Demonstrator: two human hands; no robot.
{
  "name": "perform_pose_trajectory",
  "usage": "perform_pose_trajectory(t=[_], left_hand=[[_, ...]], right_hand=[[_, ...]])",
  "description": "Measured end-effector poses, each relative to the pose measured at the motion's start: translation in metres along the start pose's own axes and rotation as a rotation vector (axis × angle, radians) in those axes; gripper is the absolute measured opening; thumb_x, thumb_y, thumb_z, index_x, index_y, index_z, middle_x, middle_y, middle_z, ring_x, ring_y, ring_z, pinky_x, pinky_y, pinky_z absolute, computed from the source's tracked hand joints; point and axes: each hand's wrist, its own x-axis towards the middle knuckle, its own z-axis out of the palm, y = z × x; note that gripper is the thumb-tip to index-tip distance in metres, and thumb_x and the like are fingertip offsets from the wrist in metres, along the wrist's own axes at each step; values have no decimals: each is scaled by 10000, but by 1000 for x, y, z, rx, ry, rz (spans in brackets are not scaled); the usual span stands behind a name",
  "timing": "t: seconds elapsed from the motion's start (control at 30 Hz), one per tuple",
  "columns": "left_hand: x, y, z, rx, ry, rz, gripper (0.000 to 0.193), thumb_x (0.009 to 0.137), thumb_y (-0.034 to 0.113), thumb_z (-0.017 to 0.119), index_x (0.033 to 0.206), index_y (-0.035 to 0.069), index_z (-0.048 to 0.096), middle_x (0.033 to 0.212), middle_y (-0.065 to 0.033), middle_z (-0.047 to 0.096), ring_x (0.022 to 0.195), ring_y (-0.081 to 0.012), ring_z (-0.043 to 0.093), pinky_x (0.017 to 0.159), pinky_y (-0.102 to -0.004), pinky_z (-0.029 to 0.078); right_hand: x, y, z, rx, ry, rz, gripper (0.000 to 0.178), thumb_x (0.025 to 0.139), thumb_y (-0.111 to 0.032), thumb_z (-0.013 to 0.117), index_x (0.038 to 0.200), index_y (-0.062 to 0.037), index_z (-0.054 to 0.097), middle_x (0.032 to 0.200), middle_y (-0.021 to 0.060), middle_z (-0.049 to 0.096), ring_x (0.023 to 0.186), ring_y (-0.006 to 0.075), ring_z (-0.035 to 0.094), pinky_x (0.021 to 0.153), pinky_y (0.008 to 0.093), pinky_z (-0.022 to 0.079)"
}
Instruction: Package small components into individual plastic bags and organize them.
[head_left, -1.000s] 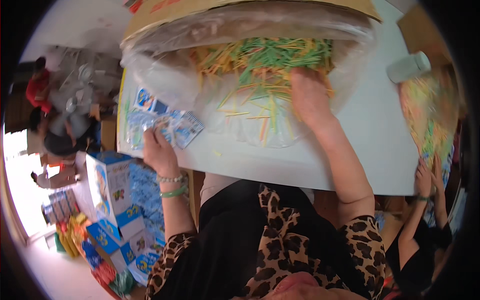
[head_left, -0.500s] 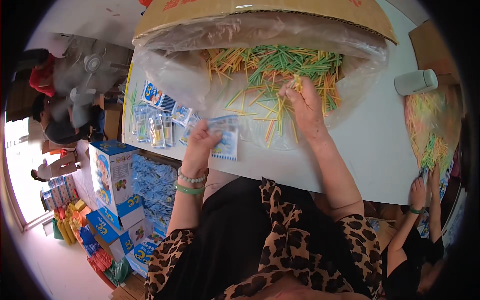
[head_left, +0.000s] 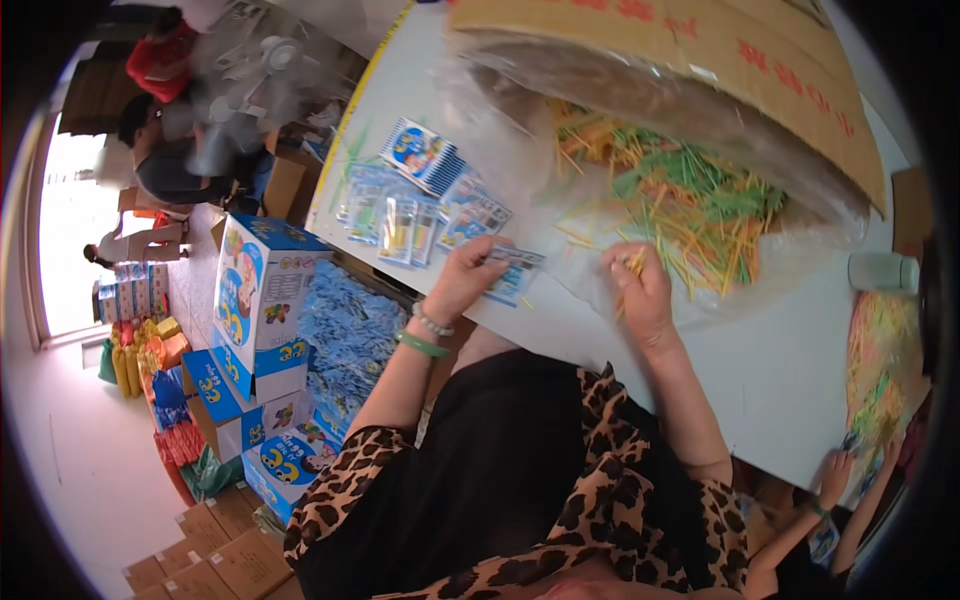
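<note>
Left hand [head_left: 463, 281] has fingers pinched on a small blue plastic packet [head_left: 513, 286] — right hand [head_left: 645, 298] has its clamped round thin yellow sticks [head_left: 634, 263], both over the white table [head_left: 760, 390] (plastic-lined carton [head_left: 700, 45] just beyond).

carton [head_left: 700, 52]: top cut off | held sticks [head_left: 635, 264]: partly hidden | fan [head_left: 281, 55]: blurred

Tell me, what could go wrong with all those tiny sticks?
The right hand pinches a bunch of yellowish sticks, so a few might slip out before they reach the small packet in the left hand.

Loose coloured sticks lie on the plastic liner, so a tug on it could scatter some across the table.

Finished-looking packets lie near the table's edge, so a bump might knock one off.
</note>
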Motion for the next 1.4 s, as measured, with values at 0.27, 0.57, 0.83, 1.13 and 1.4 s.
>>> perform_pose_trajectory(t=[0.27, 0.57, 0.83, 1.13, 1.4], left_hand=[[14, 21, 29, 133, -166, 338, 201, 827, 51, 635, 1025, 27, 617, 1120, -96, 597, 1045, -211, 561, 919, -332, 450], [7, 45, 110, 209, -177, 862, 211, 774, -54, 545, 971, 16, 574, 1320, -204, 457, 1264, -384, 427, 1038, -408, 380], [1, 62, 99, 133, -357, 573, 208, 770, -32, 547, 974, -9, 581, 1296, -230, 490, 1198, -378, 490, 1012, -394, 406], [20, 26, 66, -310, -45, 223, 124, 788, -38, 587, 896, 24, 582, 916, -15, 644, 845, -67, 579, 753, -235, 484], [12, 1, 62, -408, -338, 173, 282, 781, -35, 572, 1058, 20, 565, 944, -8, 625, 870, -77, 570, 768, -259, 492]], right_hand=[[-9, 52, 7, -109, 84, -133, 100, 927, -115, 547, 973, -30, 521, 828, 70, 613, 745, 131, 561, 695, 274, 461], [-4, 35, 25, -459, 103, -466, 122, 843, -100, 587, 943, -46, 543, 867, 83, 584, 854, 227, 576, 744, 350, 453], [0, 51, 14, -700, 90, -601, 196, 785, -157, 640, 914, -40, 552, 848, 127, 566, 838, 323, 539, 777, 440, 426], [0, 31, 30, -279, 146, -292, 232, 820, -80, 555, 1045, -25, 564, 929, 113, 560, 874, 247, 534, 824, 358, 434], [-8, 30, 25, 174, 102, -53, 171, 904, -81, 492, 1053, -13, 541, 974, 44, 541, 851, 128, 500, 768, 276, 439]])
